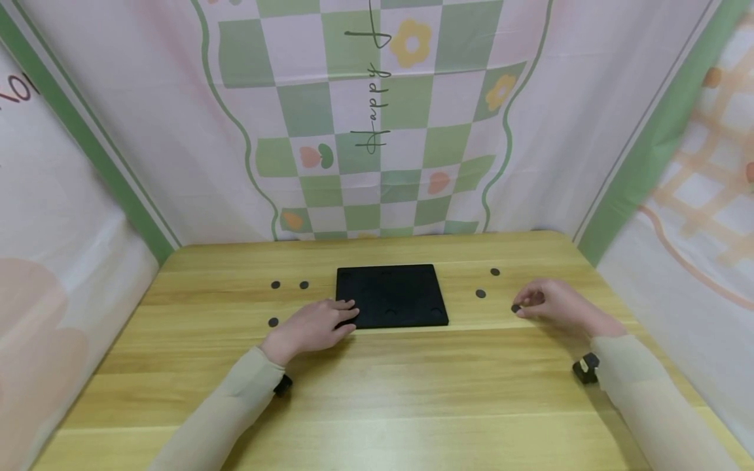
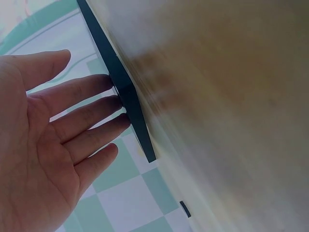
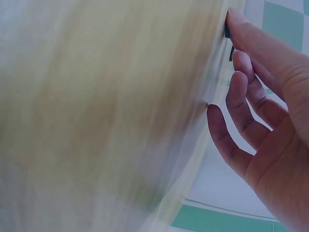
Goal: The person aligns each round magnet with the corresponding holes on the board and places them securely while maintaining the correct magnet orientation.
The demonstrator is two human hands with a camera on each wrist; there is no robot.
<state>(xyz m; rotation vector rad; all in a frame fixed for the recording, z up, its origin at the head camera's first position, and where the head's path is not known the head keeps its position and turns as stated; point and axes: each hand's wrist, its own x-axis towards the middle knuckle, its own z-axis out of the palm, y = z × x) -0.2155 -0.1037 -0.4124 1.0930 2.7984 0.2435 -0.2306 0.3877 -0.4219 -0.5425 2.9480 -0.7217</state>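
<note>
A flat black rectangular board [image 1: 391, 291] with shallow round recesses lies in the middle of the table. My left hand [image 1: 312, 326] rests its fingertips on the board's near left corner, the fingers almost straight in the left wrist view. To the right of the board, my right hand [image 1: 556, 306] pinches a small dark round disc [image 1: 516, 308] between thumb and fingers, close over the tabletop. In the right wrist view the disc [image 3: 227, 32] shows as a dark sliver at the thumb tip, its other fingers loosely bent.
On the wooden table [image 1: 377, 386], left of the board, lie three more dark discs [image 1: 304, 285]. Two others [image 1: 481, 294] lie between the board and my right hand. Printed cloth [image 1: 377, 157] hangs along the table's back and both sides.
</note>
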